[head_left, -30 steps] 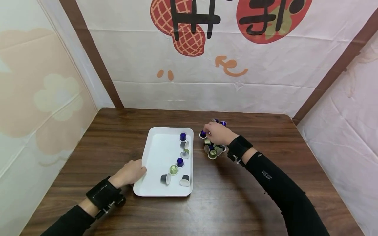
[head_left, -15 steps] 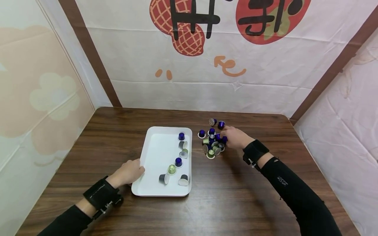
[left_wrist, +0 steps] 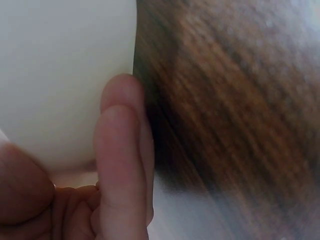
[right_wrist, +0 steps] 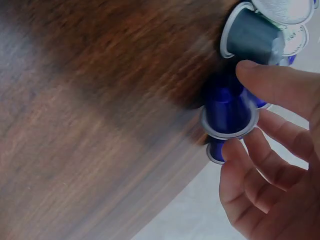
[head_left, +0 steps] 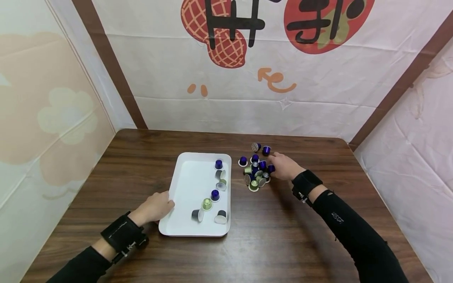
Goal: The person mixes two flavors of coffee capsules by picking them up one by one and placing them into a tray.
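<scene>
My left hand (head_left: 155, 206) grips the left edge of a white tray (head_left: 184, 177); in the left wrist view, fingers (left_wrist: 120, 155) lie along the pale tray (left_wrist: 65, 75) with the thumb at its other side. Several coffee capsules rest in the tray, among them a blue one (head_left: 215, 195) and a green one (head_left: 207, 203). Right of the tray, my right hand (head_left: 286, 167) is at the side of a heap of capsules. In the right wrist view, a blue coffee capsule (right_wrist: 227, 112) sits between its thumb and fingers, thumb at the base, fingertips at the rim.
The heap of blue, green and grey capsules (head_left: 254, 184) lies on the brown wooden table (head_left: 269, 243). Two capsules, one of them blue (head_left: 266, 150), lie behind it. A printed white cloth (head_left: 226, 114) hangs beyond the table's back edge.
My right hand has moved from over the heap to its right side, uncovering the capsules below; it barely moves in the last half second. The left hand stays on the tray.
</scene>
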The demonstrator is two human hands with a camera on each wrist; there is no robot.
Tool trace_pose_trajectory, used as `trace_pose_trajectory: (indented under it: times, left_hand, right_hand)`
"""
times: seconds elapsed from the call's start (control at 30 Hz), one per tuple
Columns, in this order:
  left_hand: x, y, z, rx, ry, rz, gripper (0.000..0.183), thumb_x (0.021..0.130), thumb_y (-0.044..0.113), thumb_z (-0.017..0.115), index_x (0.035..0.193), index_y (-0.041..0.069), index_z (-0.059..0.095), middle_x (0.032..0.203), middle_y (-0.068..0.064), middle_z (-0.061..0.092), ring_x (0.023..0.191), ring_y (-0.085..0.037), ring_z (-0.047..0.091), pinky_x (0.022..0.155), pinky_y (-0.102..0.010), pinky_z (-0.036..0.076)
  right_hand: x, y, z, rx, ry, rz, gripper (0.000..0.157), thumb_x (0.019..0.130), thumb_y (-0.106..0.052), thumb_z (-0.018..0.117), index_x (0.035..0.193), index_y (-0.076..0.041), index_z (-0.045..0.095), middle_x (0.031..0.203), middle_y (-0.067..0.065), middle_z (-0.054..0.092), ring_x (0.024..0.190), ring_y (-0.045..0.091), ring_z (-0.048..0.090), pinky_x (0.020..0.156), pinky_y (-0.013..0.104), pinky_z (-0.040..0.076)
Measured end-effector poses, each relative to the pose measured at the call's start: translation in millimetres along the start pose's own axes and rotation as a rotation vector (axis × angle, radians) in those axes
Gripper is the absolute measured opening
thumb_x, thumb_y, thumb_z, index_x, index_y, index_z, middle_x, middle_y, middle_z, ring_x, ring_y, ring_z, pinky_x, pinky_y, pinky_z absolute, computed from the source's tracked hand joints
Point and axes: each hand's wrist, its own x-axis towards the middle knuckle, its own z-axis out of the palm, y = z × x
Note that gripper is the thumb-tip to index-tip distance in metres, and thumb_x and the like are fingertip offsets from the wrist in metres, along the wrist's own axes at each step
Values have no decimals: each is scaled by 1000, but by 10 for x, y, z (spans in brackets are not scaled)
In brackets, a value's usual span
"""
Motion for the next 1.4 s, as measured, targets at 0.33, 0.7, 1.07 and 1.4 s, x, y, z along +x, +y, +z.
trace_pose_trajectory:
  times: [0.33, 0.7, 1.07, 1.4]
  left_hand:
    - [26, -32, 25, -24, 8, 9, 36, 94, 13, 41, 118, -12, 49, 67, -9, 54, 49, -18, 54, 43, -29, 43]
    - [40, -26, 31, 3, 9, -1, 36, 94, 13, 41, 118, -12, 49, 66, -9, 52, 49, -18, 52, 45, -29, 42]
    - [16, 6, 17, 0, 8, -15, 35, 94, 13, 41, 116, -12, 49, 67, -10, 52, 49, -19, 53, 43, -29, 43]
    - [9, -4, 18, -12, 13, -7, 34, 93, 13, 41, 116, -10, 50, 67, -10, 53, 48, -18, 54, 43, -29, 43]
  right_hand:
    - [-19, 92, 127, -28, -81, 59, 48, 82, -17, 72, 121, 5, 57, 119, 22, 56, 105, 35, 57, 87, 45, 47]
    - [-68, 62, -58, 62, -40, 73, 29, 86, -15, 65, 109, 0, 56, 89, 10, 57, 70, 19, 51, 62, 35, 40]
    - [-9, -443, -336, 71, 45, -79, 30, 86, -15, 65, 111, -1, 57, 92, 6, 56, 70, 14, 50, 60, 29, 42]
    - [219, -1000, -318, 70, 109, -250, 32, 88, -25, 66, 112, -6, 59, 100, 2, 60, 82, 11, 57, 72, 26, 48]
